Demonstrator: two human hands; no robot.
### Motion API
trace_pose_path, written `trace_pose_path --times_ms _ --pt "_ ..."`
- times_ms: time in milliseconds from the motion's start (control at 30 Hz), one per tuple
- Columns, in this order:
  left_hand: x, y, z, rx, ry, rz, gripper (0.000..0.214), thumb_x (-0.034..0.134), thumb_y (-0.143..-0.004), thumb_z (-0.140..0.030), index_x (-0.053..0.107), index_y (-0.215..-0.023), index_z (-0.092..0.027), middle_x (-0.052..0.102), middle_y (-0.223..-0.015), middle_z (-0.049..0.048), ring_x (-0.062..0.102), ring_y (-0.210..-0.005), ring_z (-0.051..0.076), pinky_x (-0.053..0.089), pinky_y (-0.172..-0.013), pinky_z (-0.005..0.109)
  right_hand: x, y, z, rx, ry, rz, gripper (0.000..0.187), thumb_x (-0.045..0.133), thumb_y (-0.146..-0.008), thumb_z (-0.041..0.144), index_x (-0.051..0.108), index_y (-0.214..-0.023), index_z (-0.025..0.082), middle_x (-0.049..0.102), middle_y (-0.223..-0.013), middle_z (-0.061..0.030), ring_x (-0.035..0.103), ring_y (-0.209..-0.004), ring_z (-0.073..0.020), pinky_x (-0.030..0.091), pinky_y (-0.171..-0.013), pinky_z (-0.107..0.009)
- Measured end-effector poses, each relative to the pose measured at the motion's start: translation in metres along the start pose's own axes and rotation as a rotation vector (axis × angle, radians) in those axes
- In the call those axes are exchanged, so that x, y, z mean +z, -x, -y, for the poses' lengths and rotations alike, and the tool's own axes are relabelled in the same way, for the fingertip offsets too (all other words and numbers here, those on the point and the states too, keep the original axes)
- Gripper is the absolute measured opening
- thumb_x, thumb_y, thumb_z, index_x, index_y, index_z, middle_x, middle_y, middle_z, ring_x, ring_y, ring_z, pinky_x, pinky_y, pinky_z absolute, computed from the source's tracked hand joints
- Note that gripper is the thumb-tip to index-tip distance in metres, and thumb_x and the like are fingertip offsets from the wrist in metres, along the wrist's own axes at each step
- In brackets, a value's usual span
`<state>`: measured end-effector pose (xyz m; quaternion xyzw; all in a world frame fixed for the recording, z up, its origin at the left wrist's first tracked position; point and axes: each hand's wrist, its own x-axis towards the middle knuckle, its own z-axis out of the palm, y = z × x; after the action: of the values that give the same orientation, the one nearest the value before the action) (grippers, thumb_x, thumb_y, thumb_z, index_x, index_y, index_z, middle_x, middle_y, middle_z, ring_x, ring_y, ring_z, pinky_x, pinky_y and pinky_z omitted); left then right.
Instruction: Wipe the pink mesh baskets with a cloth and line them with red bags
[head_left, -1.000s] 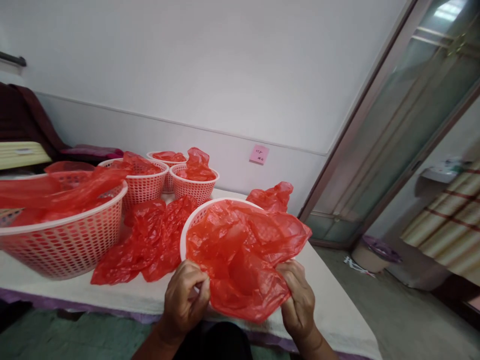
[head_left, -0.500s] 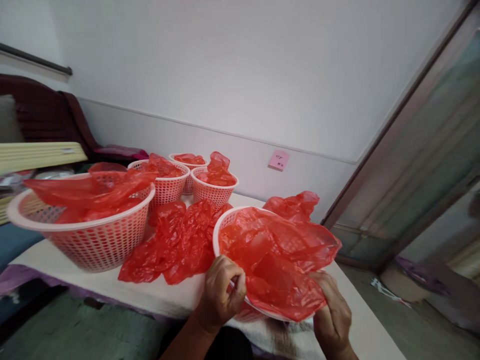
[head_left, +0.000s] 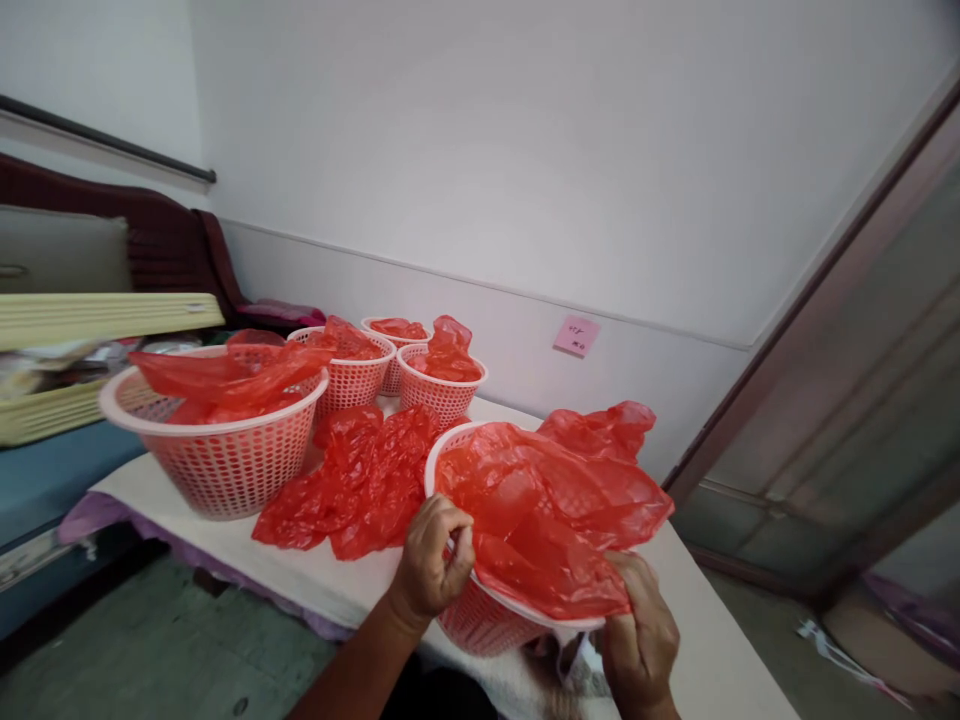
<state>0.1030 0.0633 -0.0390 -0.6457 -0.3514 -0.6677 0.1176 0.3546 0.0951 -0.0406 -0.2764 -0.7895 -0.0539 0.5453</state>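
A pink perforated plastic basket (head_left: 487,615) stands in front of me at the table's near side, with a red plastic bag (head_left: 547,520) spread inside it and over its right rim. My left hand (head_left: 435,555) is closed on the basket's near-left rim. My right hand (head_left: 641,630) is closed at the near-right side, pinching the bag's edge; its fingertips are partly hidden under the film. Left of this basket lies a heap of crumpled red plastic bags (head_left: 360,490). Another crumpled red bag (head_left: 600,430) rests just behind the basket.
A larger basket (head_left: 225,460) with red film inside stands on the white table (head_left: 720,650) at left. Several smaller lined baskets (head_left: 442,395) stand at the back near the wall. A pink note (head_left: 576,336) is stuck to the wall. Yellow crates (head_left: 105,315) are at far left.
My view has turned slightly left. The near basket looks less tilted toward me, with more of its side showing. Both hands keep their hold.
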Motion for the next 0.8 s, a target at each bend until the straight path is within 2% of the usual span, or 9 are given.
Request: trace_pose_path --times_ms 233,567,800 --pt "-0.003 0.001 -0.001 0.006 -0.083 0.047 0.012 0.045 -0.092 -0.016 0.057 -0.095 -0.017 0.055 -0.079 0.0003 0.055 -0.072 0.014 0.049 -0.066 0.029 0.003 -0.004 0.004 -0.051 -0.002 -0.053 0.022 0.035 -0.091 0.013 0.054 -0.101 0.02 0.056 -0.089 -0.0046 0.052 -0.085 -0.0223 0.038 -0.083 -0.041" --pt "-0.006 0.006 -0.004 0.031 -0.143 0.041 0.018 0.045 -0.098 -0.027 0.059 -0.094 -0.016 0.055 -0.079 -0.0004 0.056 -0.073 0.013 0.049 -0.065 0.029 0.0 -0.006 0.013 -0.115 0.011 -0.13 0.021 0.036 -0.089 0.011 0.052 -0.1 0.019 0.056 -0.089 -0.0035 0.052 -0.085 -0.0209 0.037 -0.085 -0.039" --pt "-0.007 0.007 -0.006 0.067 -0.11 0.038 0.015 0.041 -0.094 -0.015 0.056 -0.097 -0.016 0.053 -0.08 0.0 0.054 -0.074 0.014 0.049 -0.066 0.029 -0.001 0.002 0.01 -0.095 0.01 -0.087 0.02 0.036 -0.091 0.012 0.054 -0.098 0.018 0.056 -0.088 -0.004 0.052 -0.085 -0.0207 0.037 -0.086 -0.04"
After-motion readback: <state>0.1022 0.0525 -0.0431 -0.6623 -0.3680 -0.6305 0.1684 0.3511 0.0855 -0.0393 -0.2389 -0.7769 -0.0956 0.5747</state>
